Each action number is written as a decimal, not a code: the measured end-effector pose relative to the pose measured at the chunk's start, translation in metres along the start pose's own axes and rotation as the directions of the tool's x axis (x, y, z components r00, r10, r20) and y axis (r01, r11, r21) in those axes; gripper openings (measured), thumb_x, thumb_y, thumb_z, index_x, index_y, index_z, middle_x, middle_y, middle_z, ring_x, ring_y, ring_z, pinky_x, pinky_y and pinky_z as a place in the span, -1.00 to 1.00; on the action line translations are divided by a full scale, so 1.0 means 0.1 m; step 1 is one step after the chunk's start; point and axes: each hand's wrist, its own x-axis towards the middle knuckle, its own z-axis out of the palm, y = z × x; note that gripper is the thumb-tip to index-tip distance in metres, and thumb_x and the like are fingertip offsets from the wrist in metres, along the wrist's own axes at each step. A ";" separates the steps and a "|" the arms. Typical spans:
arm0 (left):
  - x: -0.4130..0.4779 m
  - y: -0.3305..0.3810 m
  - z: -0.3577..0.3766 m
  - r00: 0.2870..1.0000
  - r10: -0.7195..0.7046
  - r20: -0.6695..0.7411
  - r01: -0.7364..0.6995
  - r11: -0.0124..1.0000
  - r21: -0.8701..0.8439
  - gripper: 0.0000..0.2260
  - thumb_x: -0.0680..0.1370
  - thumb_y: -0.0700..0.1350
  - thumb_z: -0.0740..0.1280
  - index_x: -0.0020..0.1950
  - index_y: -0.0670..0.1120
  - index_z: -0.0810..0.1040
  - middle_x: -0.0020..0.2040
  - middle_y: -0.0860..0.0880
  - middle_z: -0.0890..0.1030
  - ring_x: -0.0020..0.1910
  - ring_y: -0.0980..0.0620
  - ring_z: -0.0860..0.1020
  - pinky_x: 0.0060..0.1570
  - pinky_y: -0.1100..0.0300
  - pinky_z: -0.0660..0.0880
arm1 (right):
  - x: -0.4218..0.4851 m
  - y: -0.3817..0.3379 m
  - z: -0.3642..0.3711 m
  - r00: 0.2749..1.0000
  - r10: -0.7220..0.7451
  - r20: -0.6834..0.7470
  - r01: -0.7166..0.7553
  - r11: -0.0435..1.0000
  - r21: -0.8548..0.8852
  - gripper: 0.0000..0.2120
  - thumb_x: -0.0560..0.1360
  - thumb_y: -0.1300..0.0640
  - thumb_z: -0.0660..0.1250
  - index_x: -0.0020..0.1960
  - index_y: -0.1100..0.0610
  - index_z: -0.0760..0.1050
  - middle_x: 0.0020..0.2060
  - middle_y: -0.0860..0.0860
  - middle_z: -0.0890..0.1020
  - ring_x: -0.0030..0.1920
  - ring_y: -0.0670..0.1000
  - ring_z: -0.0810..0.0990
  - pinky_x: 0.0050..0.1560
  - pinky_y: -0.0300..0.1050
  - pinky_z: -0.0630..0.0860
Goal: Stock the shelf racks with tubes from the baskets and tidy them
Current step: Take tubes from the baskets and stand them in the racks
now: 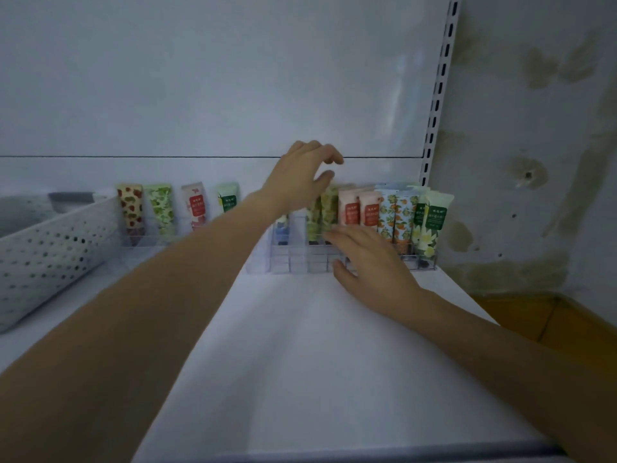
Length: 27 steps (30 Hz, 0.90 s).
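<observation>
Tubes [370, 208] stand upright in the clear rack [293, 260] at centre right of the frame, caps down so the prints face me; my left hand [302, 177] hovers over a green tube [329, 208], fingers loosely curled and gripping nothing, thumb at its top edge, likely to straighten it; my right hand [370, 265] lies flat-fingered against the rack's front, I judge to stop it sliding; the basket [50, 248] sits at left.

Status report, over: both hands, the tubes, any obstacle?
Left hand open above green tube. Right hand open, resting on clear rack. Nothing blocks the tubes.
</observation>
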 end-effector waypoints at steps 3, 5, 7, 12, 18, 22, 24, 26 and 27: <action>-0.10 -0.36 -0.48 1.000 -0.025 0.013 0.023 0.993 0.116 -0.73 0.58 -0.14 0.20 0.27 -0.11 0.44 0.18 -0.12 0.51 0.19 -0.13 0.40 0.21 -0.01 0.33 | 0.25 -0.20 -0.01 0.997 -0.075 -0.013 0.074 0.997 -0.024 -0.61 0.53 0.19 0.22 0.35 0.19 0.39 0.32 0.11 0.44 0.33 0.09 0.36 0.35 -0.03 0.23; -0.23 -0.64 -0.81 0.996 -0.085 0.033 0.076 0.974 0.212 -0.70 0.58 -0.12 0.20 0.31 -0.10 0.41 0.21 -0.12 0.49 0.22 -0.14 0.38 0.23 -0.02 0.33 | 0.48 -0.42 0.01 0.993 -0.120 -0.012 0.119 0.993 -0.025 -0.59 0.55 0.15 0.20 0.39 0.16 0.34 0.37 0.08 0.39 0.37 0.06 0.32 0.39 -0.07 0.17; -0.41 -0.93 -1.16 0.986 -0.158 0.062 0.133 0.946 0.296 -0.68 0.57 -0.10 0.21 0.33 -0.09 0.39 0.24 -0.12 0.48 0.23 -0.15 0.37 0.25 -0.03 0.32 | 0.75 -0.69 0.05 0.987 -0.159 -0.024 0.159 0.987 -0.003 -0.58 0.57 0.11 0.17 0.41 0.12 0.30 0.40 0.05 0.34 0.40 0.02 0.27 0.40 -0.11 0.13; -1.03 -1.59 -1.99 0.926 -0.366 0.098 0.312 0.882 0.353 -0.68 0.56 -0.10 0.24 0.32 -0.06 0.39 0.23 -0.09 0.47 -0.01 -0.05 0.50 0.10 0.06 0.41 | 1.42 -1.56 0.20 0.969 -0.247 -0.006 0.243 0.948 0.206 -0.58 0.59 0.09 0.14 0.44 0.10 0.26 0.41 0.04 0.33 0.39 0.08 0.25 0.38 -0.08 0.16; -1.81 -2.31 -2.59 0.827 -0.520 0.214 0.401 0.812 0.423 -0.68 0.53 -0.09 0.30 0.28 -0.03 0.42 0.20 -0.04 0.52 -0.12 0.06 0.44 -0.05 0.21 0.33 | 2.03 -2.45 0.48 0.941 -0.329 0.079 0.285 0.896 0.340 -0.62 0.59 0.03 0.13 0.39 0.07 0.34 0.34 0.04 0.41 0.30 0.05 0.36 0.28 -0.08 0.28; -2.08 -2.57 -2.71 0.731 -0.507 0.457 0.439 0.862 0.253 -0.85 0.45 -0.06 0.42 -0.02 0.08 0.54 0.03 0.10 0.61 -0.14 0.29 0.53 -0.02 0.30 0.44 | 2.32 -2.74 0.68 0.901 -0.345 0.262 0.250 0.908 0.336 -0.65 0.57 -0.02 0.17 0.31 0.07 0.42 0.27 0.01 0.49 0.22 -0.04 0.43 0.08 -0.28 0.26; -2.10 -2.61 -2.70 0.676 -0.452 0.582 0.444 0.880 0.168 -0.86 0.40 -0.04 0.46 -0.09 0.10 0.58 -0.02 0.14 0.63 -0.16 0.37 0.55 -0.08 0.42 0.45 | 2.42 -2.81 0.72 0.856 -0.309 0.414 0.177 0.928 0.327 -0.65 0.53 -0.06 0.23 0.28 0.01 0.45 0.23 -0.06 0.52 0.15 -0.10 0.45 0.09 -0.25 0.29; -2.08 -2.63 -2.66 0.596 -0.395 0.699 0.433 0.891 0.134 -0.83 0.37 0.01 0.47 -0.07 0.11 0.60 -0.04 0.21 0.62 -0.15 0.40 0.55 -0.13 0.46 0.46 | 2.52 -2.86 0.70 0.796 -0.266 0.544 0.118 0.949 0.292 -0.67 0.47 -0.11 0.31 0.20 -0.06 0.51 0.12 -0.18 0.55 0.10 -0.15 0.47 0.13 -0.21 0.34; -2.06 -2.63 -2.62 0.557 -0.360 0.748 0.422 0.899 0.119 -0.83 0.38 0.01 0.47 -0.05 0.11 0.60 -0.07 0.25 0.62 -0.14 0.41 0.54 -0.14 0.49 0.47 | 2.55 -2.89 0.69 0.761 -0.249 0.600 0.094 0.956 0.278 -0.69 0.43 -0.14 0.34 0.14 -0.11 0.54 0.04 -0.25 0.56 0.08 -0.17 0.49 0.12 -0.22 0.36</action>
